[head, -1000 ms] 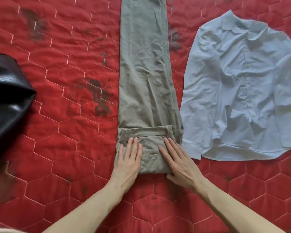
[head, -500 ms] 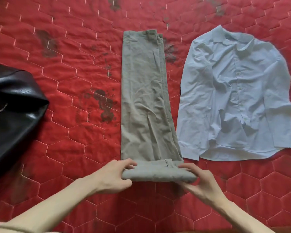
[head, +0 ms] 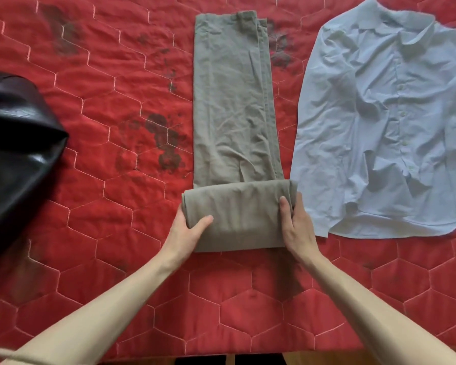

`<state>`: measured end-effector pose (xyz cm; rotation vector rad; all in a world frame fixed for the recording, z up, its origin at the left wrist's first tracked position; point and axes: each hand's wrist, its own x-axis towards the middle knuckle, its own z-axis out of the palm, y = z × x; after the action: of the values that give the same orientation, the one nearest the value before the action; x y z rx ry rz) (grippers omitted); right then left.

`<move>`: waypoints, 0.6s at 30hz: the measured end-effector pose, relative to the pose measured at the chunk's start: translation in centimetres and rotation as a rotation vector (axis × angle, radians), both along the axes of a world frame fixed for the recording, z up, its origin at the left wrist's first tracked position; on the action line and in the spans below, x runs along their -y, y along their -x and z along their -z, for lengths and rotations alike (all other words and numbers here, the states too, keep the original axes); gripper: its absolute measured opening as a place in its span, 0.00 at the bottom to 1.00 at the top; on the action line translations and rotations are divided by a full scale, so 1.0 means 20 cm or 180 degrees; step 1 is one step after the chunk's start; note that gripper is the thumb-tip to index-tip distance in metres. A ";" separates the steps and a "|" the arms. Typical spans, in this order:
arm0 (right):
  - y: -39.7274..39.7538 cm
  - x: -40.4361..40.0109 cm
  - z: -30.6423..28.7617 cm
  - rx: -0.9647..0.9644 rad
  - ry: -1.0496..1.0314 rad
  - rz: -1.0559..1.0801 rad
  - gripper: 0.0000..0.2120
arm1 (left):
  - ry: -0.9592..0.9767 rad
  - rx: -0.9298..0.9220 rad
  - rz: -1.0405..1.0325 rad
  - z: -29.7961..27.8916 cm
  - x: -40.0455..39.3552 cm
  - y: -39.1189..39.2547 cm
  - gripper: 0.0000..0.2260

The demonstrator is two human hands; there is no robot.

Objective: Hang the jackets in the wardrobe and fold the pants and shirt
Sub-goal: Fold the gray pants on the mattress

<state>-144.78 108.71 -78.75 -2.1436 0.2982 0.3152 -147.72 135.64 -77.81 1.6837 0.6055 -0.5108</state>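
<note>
1. My left hand (head: 187,233) grips the left end of the rolled part of the pants (head: 232,101), thumb on top and fingers tucked beneath; my right hand (head: 296,227) grips the right end the same way, thumb on top, fingers curled round the side
2. The risk I see: if one hand rolls ahead of the other, the roll will go crooked and drift toward 3 o'clock, where the shirt (head: 390,114) lies just beside it, nearly touching the roll's right end
3. A loose grip could let the layers slip, since the stacked leg edges already show staggered along the right side; the bundle would then sag open
4. The quilt (head: 116,259) is soft and puckered, so dragging the roll could bunch the cloth under it
5. The pants sit at the centre of the quilt, olive-grey and creased, legs laid together in a long strip running to 12 o'clock, the near end turned into a thick flat roll
6. The shirt at 3 o'clock is pale blue, wrinkled, spread flat and not yet folded
7. A black jacket (head: 19,154) lies at 9 o'clock, well apart, not yet hung
</note>
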 end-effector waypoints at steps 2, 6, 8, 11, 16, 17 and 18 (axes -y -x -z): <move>-0.05 0.00 0.07 0.0138 0.0346 -0.0090 0.15 | -0.0180 0.0102 0.0220 0.04 0.00 0.01 0.27; -0.12 -0.02 0.16 0.0129 0.0603 0.0081 0.11 | -0.0303 0.0351 0.0315 0.11 -0.01 -0.03 0.23; -0.13 -0.04 0.18 0.0098 0.0932 0.0173 0.14 | -0.0422 0.0444 0.0203 0.12 0.00 -0.06 0.23; -0.12 -0.08 0.18 0.0112 0.1371 0.0470 0.17 | -0.0912 0.0546 0.0031 0.13 0.07 -0.06 0.25; -0.08 -0.09 0.14 0.0846 0.1689 0.0030 0.25 | -0.3001 0.1261 0.0626 0.12 0.15 -0.02 0.32; -0.06 -0.07 0.15 0.1059 0.1769 -0.0419 0.26 | -0.3145 0.1675 0.1117 0.13 0.15 -0.02 0.30; -0.05 -0.05 0.16 0.1191 0.1779 -0.0861 0.28 | -0.3181 0.1992 0.1648 0.14 0.14 -0.02 0.29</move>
<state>-143.87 109.78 -81.97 -2.7414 -0.1431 -0.0335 -147.36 132.78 -80.69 2.8120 -0.1091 0.0368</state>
